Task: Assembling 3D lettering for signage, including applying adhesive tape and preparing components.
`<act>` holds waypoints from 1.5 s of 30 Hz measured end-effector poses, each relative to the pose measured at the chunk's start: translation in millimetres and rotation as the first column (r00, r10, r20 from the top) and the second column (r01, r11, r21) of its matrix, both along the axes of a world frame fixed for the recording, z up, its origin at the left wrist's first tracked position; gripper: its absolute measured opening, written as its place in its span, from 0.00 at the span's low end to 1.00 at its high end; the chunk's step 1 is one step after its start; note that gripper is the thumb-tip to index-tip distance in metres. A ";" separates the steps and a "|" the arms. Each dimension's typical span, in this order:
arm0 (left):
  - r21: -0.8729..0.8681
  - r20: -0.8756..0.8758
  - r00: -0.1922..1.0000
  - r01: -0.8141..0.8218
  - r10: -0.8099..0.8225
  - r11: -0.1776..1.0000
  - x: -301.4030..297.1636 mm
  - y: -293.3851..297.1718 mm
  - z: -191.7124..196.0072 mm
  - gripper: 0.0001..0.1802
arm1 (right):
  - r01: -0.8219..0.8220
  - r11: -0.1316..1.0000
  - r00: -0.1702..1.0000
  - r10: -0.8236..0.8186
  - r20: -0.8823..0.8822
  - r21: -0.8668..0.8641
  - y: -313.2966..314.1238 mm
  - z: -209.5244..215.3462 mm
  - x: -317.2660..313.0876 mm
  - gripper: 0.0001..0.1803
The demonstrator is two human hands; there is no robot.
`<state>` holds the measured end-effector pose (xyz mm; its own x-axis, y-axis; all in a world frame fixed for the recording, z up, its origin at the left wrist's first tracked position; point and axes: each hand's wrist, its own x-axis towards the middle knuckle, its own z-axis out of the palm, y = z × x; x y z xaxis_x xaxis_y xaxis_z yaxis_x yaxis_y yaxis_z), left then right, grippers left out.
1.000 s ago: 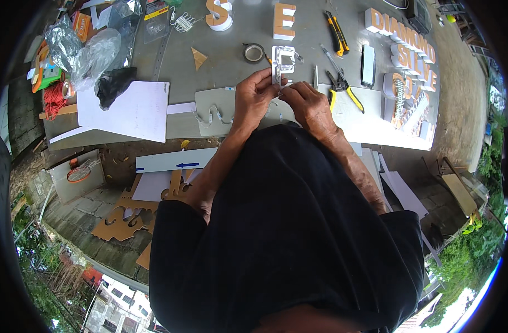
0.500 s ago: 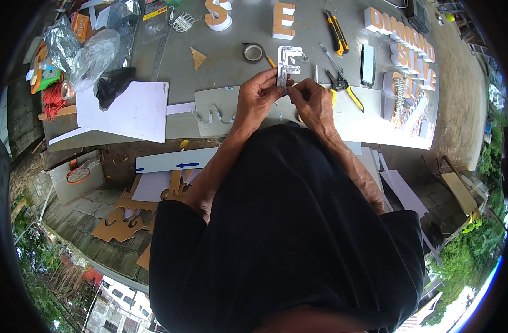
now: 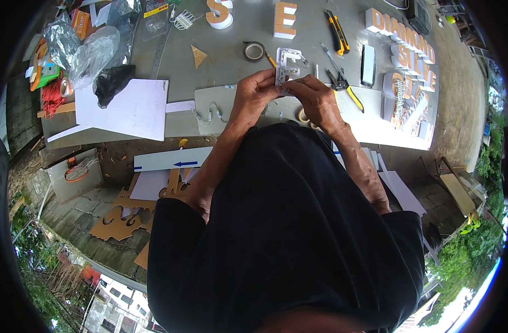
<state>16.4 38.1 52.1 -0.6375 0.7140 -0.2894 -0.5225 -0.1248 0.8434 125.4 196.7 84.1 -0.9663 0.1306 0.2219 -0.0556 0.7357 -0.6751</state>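
Observation:
A small white channel letter [image 3: 280, 57], its inside lined with an LED strip, is held upright over the table between my two hands. My left hand [image 3: 252, 99] grips its lower left part, thumb and fingers closed. The closed fingers of my right hand [image 3: 317, 102] press at its lower right edge; what lies under these fingertips is hidden. A length of LED strip [image 3: 217, 114] curls on the grey board left of my left hand. A yellowish tape roll [image 3: 303, 115] lies by my right wrist, partly covered. Just beyond the letter are a dark tape roll [image 3: 254, 51] and pliers [image 3: 351, 95] with yellow-black handles.
Cardboard-faced letters S [image 3: 219, 15] and E [image 3: 285, 21] stand at the back. A cutter knife [image 3: 337, 34], a phone [image 3: 368, 65] and several finished letters [image 3: 401, 33] are at right. Plastic bags [image 3: 96, 55] and a white sheet [image 3: 123, 114] lie left. Cardboard offcuts [image 3: 118, 222] lie below the table.
My right hand has moved left and up onto the letter's lower edge, its fingers now covering more of it. The letter has shifted slightly left. The yellowish tape roll shows more.

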 end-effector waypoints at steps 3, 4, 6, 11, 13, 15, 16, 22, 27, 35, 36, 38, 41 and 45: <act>0.016 -0.001 1.000 0.007 -0.007 1.000 -0.2 -1.2 -1.0 0.25 | -0.021 0.999 1.000 0.021 0.015 -0.027 2.3 0.3 0.1 0.20; 0.016 0.000 1.000 0.006 -0.006 1.000 0.1 -1.5 -2.2 0.25 | -0.034 0.999 0.999 0.034 0.015 -0.032 3.0 0.9 0.1 0.20; 0.051 0.052 0.999 0.007 -0.010 0.999 0.7 -1.7 -4.2 0.26 | -0.061 0.998 0.998 0.061 0.022 0.002 4.6 3.6 -0.6 0.20; 0.030 0.048 0.999 0.020 -0.021 0.999 -0.3 -3.3 -2.8 0.27 | -0.122 0.992 0.991 0.119 0.054 0.046 7.9 7.2 -1.5 0.21; 0.019 0.037 0.999 0.033 -0.033 0.999 -0.4 -3.6 -3.3 0.27 | -0.123 0.992 0.991 0.120 0.066 0.032 8.9 6.2 -1.6 0.20; 0.028 0.031 0.998 0.048 -0.049 0.998 -0.5 -4.1 -5.0 0.27 | -0.117 0.992 0.992 0.114 0.059 0.039 8.7 6.1 -1.4 0.19; 0.028 0.031 0.998 0.047 -0.048 0.998 -0.4 -4.1 -5.5 0.27 | -0.110 0.993 0.993 0.108 0.052 0.046 8.5 5.9 -1.3 0.18; 0.017 -0.034 0.999 -0.013 0.013 1.000 5.1 -0.7 -6.6 0.28 | 0.013 1.000 1.000 -0.013 0.001 0.014 0.3 -1.8 -0.6 0.08; 0.052 -0.131 0.989 -0.057 0.063 0.997 10.7 4.0 -4.5 0.29 | 0.222 0.957 0.974 -0.210 0.080 -0.186 -18.1 -10.2 0.1 0.07; 0.050 -0.026 0.996 -0.079 0.081 0.996 3.1 2.5 -10.9 0.27 | 0.232 0.957 0.973 -0.223 0.067 -0.176 -16.7 -5.1 0.6 0.09; 0.041 0.005 0.997 -0.077 0.077 0.996 1.8 1.8 -11.3 0.27 | 0.162 0.984 0.987 -0.162 0.013 -0.079 -12.1 -3.6 -0.3 0.10; 0.026 0.027 0.998 -0.054 0.053 0.998 -1.8 -1.0 -12.6 0.27 | 0.096 0.995 0.995 -0.095 -0.033 0.024 -4.2 -1.5 -0.8 0.12; 0.014 0.055 0.998 -0.009 0.008 1.000 -2.7 -4.3 -12.5 0.27 | -0.042 0.994 0.999 0.045 -0.029 0.102 4.4 -1.5 -0.6 0.14; 0.024 0.058 0.998 0.017 -0.018 1.000 -2.0 -4.1 -10.4 0.28 | -0.122 0.990 0.992 0.124 -0.025 0.067 8.2 -3.4 -0.4 0.13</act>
